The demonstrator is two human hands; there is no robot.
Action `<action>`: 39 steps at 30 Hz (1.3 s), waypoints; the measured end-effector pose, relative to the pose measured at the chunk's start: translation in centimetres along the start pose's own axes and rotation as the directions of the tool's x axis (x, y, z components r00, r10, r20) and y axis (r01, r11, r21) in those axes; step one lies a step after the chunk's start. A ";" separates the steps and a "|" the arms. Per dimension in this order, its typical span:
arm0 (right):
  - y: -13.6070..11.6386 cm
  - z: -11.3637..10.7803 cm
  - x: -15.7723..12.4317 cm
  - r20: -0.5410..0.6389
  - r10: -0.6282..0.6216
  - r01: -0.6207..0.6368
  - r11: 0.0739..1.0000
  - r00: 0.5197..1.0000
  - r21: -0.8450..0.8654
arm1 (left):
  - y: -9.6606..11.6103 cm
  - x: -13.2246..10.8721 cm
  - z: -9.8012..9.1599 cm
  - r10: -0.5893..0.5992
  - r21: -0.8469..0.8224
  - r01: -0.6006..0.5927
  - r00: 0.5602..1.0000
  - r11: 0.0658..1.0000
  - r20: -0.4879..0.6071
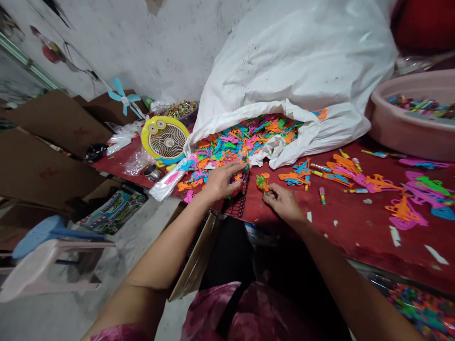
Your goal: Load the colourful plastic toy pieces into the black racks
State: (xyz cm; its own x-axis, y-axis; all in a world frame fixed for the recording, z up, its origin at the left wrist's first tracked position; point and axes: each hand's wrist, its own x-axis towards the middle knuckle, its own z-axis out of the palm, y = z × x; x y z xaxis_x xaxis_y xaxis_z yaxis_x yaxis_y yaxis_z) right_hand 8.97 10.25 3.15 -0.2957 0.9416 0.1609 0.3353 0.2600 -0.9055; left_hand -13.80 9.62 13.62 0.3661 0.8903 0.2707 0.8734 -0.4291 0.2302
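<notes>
My right hand (283,202) pinches a small bunch of orange and green plastic pieces (262,183) just above the red tabletop (284,222). Fingers outstretched, my left hand (224,181) rests at the near edge of a heap of small colourful plastic toy pieces (227,144); whatever lies under its palm is hidden. The heap spills from the mouth of a big white sack (295,61). Beside the left fingers, a dark mesh strip (236,207) lies at the table edge.
Loose plastic pieces (403,208) and small wrapped tubes (322,195) are strewn to the right. A pink basin (401,123) stands behind them. Left are a yellow fan (145,137), clear plastic bags (161,186) and a metal cup (152,172). A cardboard box (199,255) sits below the edge.
</notes>
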 end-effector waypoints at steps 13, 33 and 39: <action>0.1 3.3 1.0 0.030 0.155 -0.154 0.908 0.988 0.391 | -1.3 0.9 -0.9 0.043 -0.083 -0.035 0.995 0.996 0.092; -0.7 5.2 0.5 0.004 -0.347 0.330 0.889 0.938 -0.317 | -1.5 0.2 -1.0 0.071 -0.082 -0.062 0.991 0.995 0.111; -0.9 4.5 0.7 0.091 -0.407 0.412 0.840 0.909 -0.354 | -1.5 0.3 -1.2 0.083 -0.076 -0.073 0.988 0.994 0.131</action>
State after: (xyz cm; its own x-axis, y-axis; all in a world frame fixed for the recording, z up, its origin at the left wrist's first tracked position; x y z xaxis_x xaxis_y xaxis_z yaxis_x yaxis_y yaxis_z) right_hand 4.40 9.75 2.30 -0.4866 0.7304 0.4793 0.4766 0.6818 -0.5550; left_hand -15.36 10.33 14.46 0.4761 0.8640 0.1639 0.8175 -0.5035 0.2797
